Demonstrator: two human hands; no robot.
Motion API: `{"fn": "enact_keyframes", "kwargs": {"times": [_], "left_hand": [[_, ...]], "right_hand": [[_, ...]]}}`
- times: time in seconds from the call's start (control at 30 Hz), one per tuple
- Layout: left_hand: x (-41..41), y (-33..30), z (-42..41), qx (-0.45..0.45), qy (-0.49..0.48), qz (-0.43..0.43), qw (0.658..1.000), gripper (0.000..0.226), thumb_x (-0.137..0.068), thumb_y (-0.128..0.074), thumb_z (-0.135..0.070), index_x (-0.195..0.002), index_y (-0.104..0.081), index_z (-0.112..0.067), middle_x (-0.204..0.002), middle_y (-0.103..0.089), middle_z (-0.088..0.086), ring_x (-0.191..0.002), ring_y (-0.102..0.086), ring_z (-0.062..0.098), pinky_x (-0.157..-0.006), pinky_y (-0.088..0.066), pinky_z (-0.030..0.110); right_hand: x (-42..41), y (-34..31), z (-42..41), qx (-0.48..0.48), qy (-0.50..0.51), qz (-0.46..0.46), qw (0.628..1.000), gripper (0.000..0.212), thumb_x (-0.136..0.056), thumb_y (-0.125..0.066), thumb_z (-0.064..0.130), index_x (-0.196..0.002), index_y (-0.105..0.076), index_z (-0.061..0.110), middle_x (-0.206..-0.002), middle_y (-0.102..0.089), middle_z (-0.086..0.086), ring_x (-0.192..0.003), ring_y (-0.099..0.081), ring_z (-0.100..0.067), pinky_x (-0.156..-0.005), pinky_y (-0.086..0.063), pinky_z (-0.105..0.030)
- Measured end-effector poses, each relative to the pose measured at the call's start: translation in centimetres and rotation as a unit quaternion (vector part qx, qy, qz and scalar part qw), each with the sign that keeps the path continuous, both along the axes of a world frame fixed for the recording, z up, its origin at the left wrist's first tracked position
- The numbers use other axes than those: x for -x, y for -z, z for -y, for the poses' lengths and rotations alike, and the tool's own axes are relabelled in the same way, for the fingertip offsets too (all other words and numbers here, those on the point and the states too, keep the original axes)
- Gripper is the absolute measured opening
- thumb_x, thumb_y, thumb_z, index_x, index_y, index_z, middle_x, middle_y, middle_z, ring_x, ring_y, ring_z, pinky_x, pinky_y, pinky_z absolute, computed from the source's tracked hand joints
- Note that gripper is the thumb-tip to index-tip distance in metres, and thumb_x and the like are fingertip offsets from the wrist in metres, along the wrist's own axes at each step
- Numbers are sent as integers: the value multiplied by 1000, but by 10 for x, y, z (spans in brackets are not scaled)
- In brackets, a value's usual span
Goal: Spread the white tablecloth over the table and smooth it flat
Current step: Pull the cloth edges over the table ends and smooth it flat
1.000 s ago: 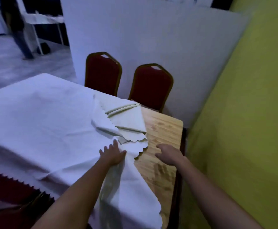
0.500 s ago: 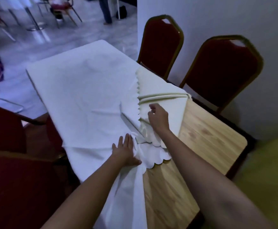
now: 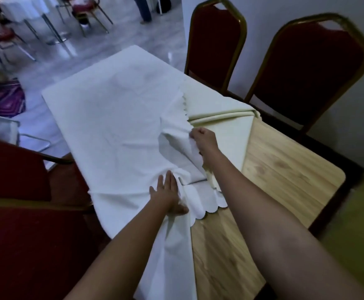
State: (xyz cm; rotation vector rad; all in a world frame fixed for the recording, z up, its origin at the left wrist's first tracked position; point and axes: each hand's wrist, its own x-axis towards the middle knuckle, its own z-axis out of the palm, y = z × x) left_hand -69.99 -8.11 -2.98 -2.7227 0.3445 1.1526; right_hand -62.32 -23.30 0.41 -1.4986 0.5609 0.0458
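The white tablecloth (image 3: 116, 118) with a scalloped edge covers the left part of the wooden table (image 3: 285, 178), whose right end is bare. A folded-back flap bunches near the middle, over a cream underlayer (image 3: 230, 131). My right hand (image 3: 204, 140) is closed on the scalloped edge of that flap, lifting it slightly. My left hand (image 3: 167, 194) lies flat, fingers together, pressing the cloth near the table's front edge, where the cloth hangs down.
Two red chairs with gold frames (image 3: 215, 40) (image 3: 311, 66) stand behind the table against a white wall. Another red chair (image 3: 20, 224) is at the near left. A person's legs (image 3: 143, 7) and more chairs are far back. A yellow-green wall (image 3: 358, 234) is at right.
My right hand left the bare wood, reached over the folded flap and closed on its scalloped edge. My view swung left and down. My left hand stayed pressing the cloth.
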Motion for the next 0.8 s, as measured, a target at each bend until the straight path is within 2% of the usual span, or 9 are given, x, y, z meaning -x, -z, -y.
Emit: {"fn": "enact_keyframes", "kwargs": {"times": [0.1, 0.23, 0.3, 0.37, 0.43, 0.53, 0.67, 0.73, 0.8], "left_hand": [[-2, -16, 14, -32, 10, -7, 999, 120, -81, -58, -63, -148, 22, -3, -158, 29, 10, -149, 12, 36, -118, -7, 58], [-15, -29, 29, -56, -3, 2, 998, 112, -75, -57, -73, -152, -12, -5, -160, -7, 19, -147, -13, 36, -119, -10, 55], [-17, -29, 36, -4, -70, -1, 998, 119, -69, -43, -86, -152, -19, -4, -159, -11, 21, -147, -16, 36, -119, -15, 53], [-11, -25, 46, 94, -138, 24, 986, 118, -74, -37, -85, -153, -3, -3, -161, 1, 20, -149, -4, 36, -120, -8, 54], [-1, -23, 58, 177, -148, 105, 967, 109, -82, -38, -76, -153, 11, -8, -162, 3, 17, -149, -2, 37, -118, -6, 54], [5, -23, 83, 217, -40, 174, 960, 94, -85, -44, -68, -154, -7, -15, -151, -35, 17, -136, -37, 36, -108, -33, 48], [9, -15, 101, 236, 84, 37, 968, 48, -88, -50, -57, -127, -52, -29, -130, -59, 5, -118, -55, 25, -93, -45, 36], [18, -12, 101, 265, 112, -26, 957, 36, -88, -53, -56, -112, -63, -31, -116, -67, -2, -106, -60, 17, -83, -44, 28], [27, -14, 94, 287, 90, -117, 947, 36, -88, -54, -58, -86, -72, -27, -80, -68, -14, -75, -60, 1, -69, -41, 20]], "right_hand": [[14, -17, 53, -27, 107, 39, 993, 23, -86, -57, 16, -63, -54, 19, -62, -45, 0, -54, -37, -14, -49, -28, -24], [53, -23, 149, -72, 268, 45, 960, 20, -85, -56, 16, -66, -55, 20, -62, -46, -2, -54, -40, -17, -51, -32, -28], [90, -27, 204, -72, 356, 47, 931, 15, -82, -55, 16, -67, -56, 18, -69, -51, -6, -62, -48, -20, -57, -39, -32], [129, -19, 244, -32, 396, 13, 918, 11, -77, -54, 17, -67, -58, 18, -78, -58, -8, -78, -55, -24, -66, -44, -36], [172, -8, 255, -35, 424, -1, 905, 15, -80, -54, 15, -66, -56, 19, -79, -56, -8, -80, -54, -25, -62, -41, -36], [236, 30, 253, -92, 502, -23, 860, 10, -77, -55, 17, -67, -51, 17, -75, -53, -4, -72, -52, -23, -53, -38, -30], [282, 93, 244, -188, 576, -92, 791, 8, -77, -51, 23, -81, -53, 15, -77, -56, 0, -65, -52, -19, -53, -40, -29], [288, 100, 238, -225, 513, -183, 808, 16, -89, -47, 23, -91, -54, 9, -71, -60, -7, -64, -49, -21, -50, -43, -35], [287, 100, 242, -226, 457, -217, 832, 28, -100, -35, 21, -91, -55, 4, -87, -62, -17, -68, -47, -24, -55, -51, -37]]}}
